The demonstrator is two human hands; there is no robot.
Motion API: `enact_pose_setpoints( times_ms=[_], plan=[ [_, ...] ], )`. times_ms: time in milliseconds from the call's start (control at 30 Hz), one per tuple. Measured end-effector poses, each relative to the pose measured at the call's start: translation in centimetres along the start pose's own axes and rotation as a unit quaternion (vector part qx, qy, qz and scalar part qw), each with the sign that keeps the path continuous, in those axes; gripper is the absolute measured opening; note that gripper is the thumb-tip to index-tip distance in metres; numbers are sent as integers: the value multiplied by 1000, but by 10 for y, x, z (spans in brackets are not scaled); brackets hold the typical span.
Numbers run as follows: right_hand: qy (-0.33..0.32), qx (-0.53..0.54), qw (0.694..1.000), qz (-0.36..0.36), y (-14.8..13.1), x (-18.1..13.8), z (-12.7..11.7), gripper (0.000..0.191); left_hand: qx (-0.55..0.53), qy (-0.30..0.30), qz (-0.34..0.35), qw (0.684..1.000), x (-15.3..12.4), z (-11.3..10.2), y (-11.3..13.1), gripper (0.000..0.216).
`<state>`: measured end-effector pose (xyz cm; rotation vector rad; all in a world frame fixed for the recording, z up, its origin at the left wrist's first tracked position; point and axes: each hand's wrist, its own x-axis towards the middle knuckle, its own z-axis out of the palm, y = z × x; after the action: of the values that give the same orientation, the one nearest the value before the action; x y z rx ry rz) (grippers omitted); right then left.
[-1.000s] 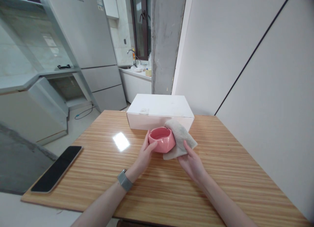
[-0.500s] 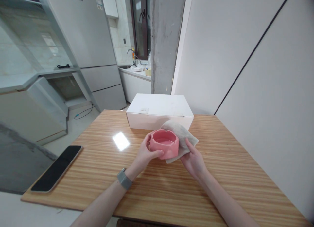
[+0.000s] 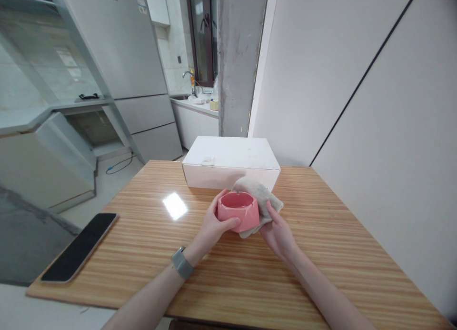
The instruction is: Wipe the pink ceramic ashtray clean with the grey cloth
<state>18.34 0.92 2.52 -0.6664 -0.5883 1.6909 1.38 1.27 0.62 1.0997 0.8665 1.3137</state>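
Observation:
A pink ashtray with notches in its rim is held above the table, its hollow facing up and slightly toward me. My left hand grips it from the left, thumb on the near side and fingers round the far side. In my right hand is a light grey cloth, pinched between thumb and fingers. The cloth lies against the right and back sides of the ashtray. The right hand's fingers are partly hidden beneath the cloth.
A white box stands on the wood-grain table just behind my hands. A dark-screened phone lies near the left edge. A white wall borders the right side. Beyond are a fridge and a sink counter.
The ashtray is tilted a little differently, showing more of its near side. My right hand and the cloth have shifted slightly left, and the cloth is more bunched.

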Motion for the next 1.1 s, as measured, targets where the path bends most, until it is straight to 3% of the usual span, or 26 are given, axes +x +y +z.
enact_pose_setpoints(
  times_ms=[367,467,633,900,1100],
  plan=[
    [1,0,1000,-11,12,-6,-1,40,56,89,1,994,1,2,4,89],
    [7,1,1000,-7,10,-4,-2,38,14,79,-15,997,3,1,1,91],
    [54,5,998,-42,3,2,-4,36,-133,35,-79,987,5,1,-4,72],
    [28,23,999,-22,-11,1,0,34,-41,5,-24,999,2,-6,5,82],
    [28,6,1000,-10,-10,-1,-4,37,-50,-28,8,998,3,-7,6,72]
  ],
)
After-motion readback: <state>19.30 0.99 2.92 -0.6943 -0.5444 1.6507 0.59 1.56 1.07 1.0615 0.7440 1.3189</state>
